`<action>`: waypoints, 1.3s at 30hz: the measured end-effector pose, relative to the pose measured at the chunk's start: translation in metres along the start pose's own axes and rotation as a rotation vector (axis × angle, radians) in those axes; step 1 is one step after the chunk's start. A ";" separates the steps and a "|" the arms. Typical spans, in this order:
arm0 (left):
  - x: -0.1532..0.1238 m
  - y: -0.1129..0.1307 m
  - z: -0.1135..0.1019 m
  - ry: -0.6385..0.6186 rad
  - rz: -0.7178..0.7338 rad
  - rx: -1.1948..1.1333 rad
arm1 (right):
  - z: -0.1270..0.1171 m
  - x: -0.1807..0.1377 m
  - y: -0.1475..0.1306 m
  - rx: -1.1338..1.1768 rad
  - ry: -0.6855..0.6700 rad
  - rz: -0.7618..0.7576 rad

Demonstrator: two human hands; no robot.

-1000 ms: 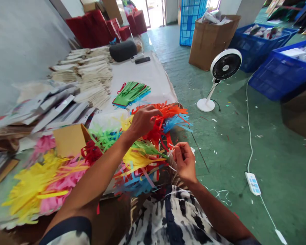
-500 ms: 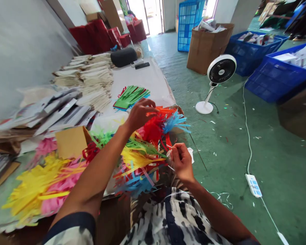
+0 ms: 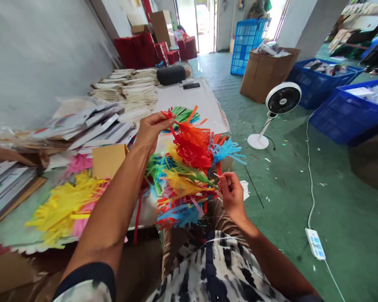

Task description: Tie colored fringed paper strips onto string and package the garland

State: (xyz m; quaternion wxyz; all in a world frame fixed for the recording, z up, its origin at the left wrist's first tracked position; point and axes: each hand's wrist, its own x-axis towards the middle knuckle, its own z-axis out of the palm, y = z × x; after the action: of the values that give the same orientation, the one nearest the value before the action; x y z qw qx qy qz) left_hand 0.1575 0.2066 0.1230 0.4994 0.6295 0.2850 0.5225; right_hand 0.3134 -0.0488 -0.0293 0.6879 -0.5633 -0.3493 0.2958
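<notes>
My left hand (image 3: 151, 128) is raised over the table edge, its fingers pinched on the top of a red and orange fringed paper tassel (image 3: 192, 144) that hangs from it. Below that, more tassels in yellow, green, blue and red (image 3: 179, 188) fan out in a string towards my lap. My right hand (image 3: 231, 193) is closed near my knee, pinching a thin white string at the low end of the tassels. A light blue tassel (image 3: 225, 150) sticks out to the right of the red one.
Loose yellow and pink tassels (image 3: 66, 205) lie on the table at the left beside a brown cardboard piece (image 3: 108, 159). Stacks of paper cards (image 3: 91, 126) and green strips (image 3: 184, 112) lie farther back. A white floor fan (image 3: 279, 105), blue crates (image 3: 346, 105) and a power strip (image 3: 315, 243) stand on the green floor.
My left hand has lifted the red and orange tassel up off the pile and toward me. My right hand has stayed low, pinched on the string. The camera view has shifted left and up.
</notes>
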 end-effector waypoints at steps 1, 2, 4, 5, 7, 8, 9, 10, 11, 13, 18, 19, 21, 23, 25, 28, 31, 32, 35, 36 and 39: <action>0.000 0.002 -0.001 -0.008 0.002 -0.013 | 0.002 -0.001 -0.002 0.003 -0.010 -0.008; 0.002 0.005 -0.002 -0.015 0.005 -0.020 | 0.004 -0.003 -0.004 0.003 -0.017 -0.015; 0.007 0.012 -0.004 -0.015 0.032 -0.019 | 0.007 -0.005 -0.008 -0.004 -0.025 -0.025; 0.010 0.015 -0.004 -0.016 0.055 -0.009 | 0.008 -0.006 -0.010 -0.009 -0.030 -0.028; 0.016 0.020 -0.002 -0.036 0.135 0.052 | 0.010 -0.007 -0.012 -0.022 -0.038 -0.031; 0.019 0.022 0.000 -0.064 0.178 0.099 | 0.011 -0.008 -0.012 -0.032 -0.040 -0.033; 0.021 0.022 0.002 -0.100 0.214 0.146 | 0.011 -0.008 -0.012 -0.044 -0.040 -0.036; 0.024 0.022 0.005 -0.134 0.241 0.182 | 0.011 -0.009 -0.011 -0.056 -0.039 -0.038; 0.026 0.022 0.008 -0.160 0.256 0.201 | 0.012 -0.009 -0.010 -0.067 -0.037 -0.038; 0.031 0.021 0.014 -0.186 0.241 0.176 | 0.011 -0.011 -0.008 -0.074 -0.039 -0.025; 0.047 0.033 0.026 -0.177 0.163 0.081 | 0.008 -0.012 -0.002 -0.046 -0.052 0.008; 0.051 0.037 0.028 -0.171 0.159 0.077 | 0.007 -0.011 -0.001 -0.046 -0.048 0.009; 0.058 0.045 0.031 -0.160 0.165 0.092 | 0.005 -0.011 0.002 -0.041 -0.044 0.019; 0.064 0.050 0.035 -0.177 0.185 0.156 | 0.004 -0.010 0.003 -0.031 -0.046 0.034; 0.066 0.053 0.039 -0.218 0.205 0.221 | 0.003 -0.009 0.004 -0.027 -0.043 0.041; 0.065 0.052 0.043 -0.232 0.175 0.221 | 0.004 -0.009 0.004 -0.029 -0.038 0.033; 0.064 0.049 0.044 -0.210 0.169 0.163 | 0.005 -0.009 0.003 -0.026 -0.038 0.018; 0.064 0.048 0.044 -0.202 0.187 0.143 | 0.005 -0.009 0.003 -0.025 -0.040 0.015; 0.063 0.051 0.043 -0.189 0.211 0.107 | 0.005 -0.009 0.004 -0.016 -0.044 0.013; 0.063 0.053 0.043 -0.192 0.197 0.104 | 0.005 -0.009 0.004 -0.012 -0.043 0.012; 0.054 0.060 0.044 -0.215 0.133 -0.008 | 0.005 -0.009 0.005 -0.005 -0.038 0.010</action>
State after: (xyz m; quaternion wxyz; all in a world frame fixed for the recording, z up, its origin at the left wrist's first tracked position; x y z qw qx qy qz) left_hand 0.2048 0.2191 0.2007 0.4938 0.6974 0.1856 0.4851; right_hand 0.3040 -0.0519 -0.0352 0.6784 -0.5611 -0.3602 0.3087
